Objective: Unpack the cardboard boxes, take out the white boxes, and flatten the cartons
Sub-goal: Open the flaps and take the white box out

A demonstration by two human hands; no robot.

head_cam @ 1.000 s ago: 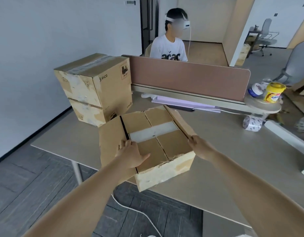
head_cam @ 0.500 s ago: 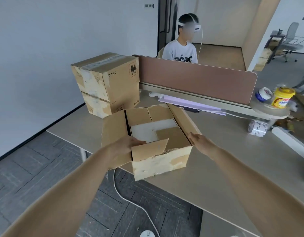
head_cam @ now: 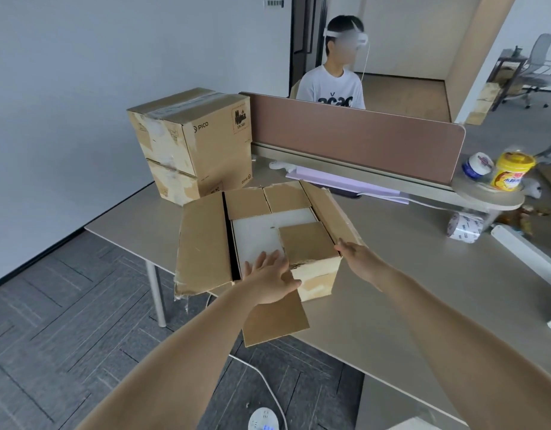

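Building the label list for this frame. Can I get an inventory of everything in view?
open carton: 1, brown, table centre, flaps spread
white box: 1, white, inside the open carton
sealed cartons: 2, brown, stacked at the table's back left
table: 1, beige, under the cartons
divider: 1, reddish brown, along the table's far edge
round shelf: 1, beige, at the divider's right end
yellow tub: 1, yellow, on the round shelf
printed roll: 1, white, on the table below the shelf
seated person: 1, white shirt, behind the divider
office chair: 1, grey, far right
left grip: 1, fingers straight, at the carton's near edge over the white box
right grip: 1, touches the carton's near right corner
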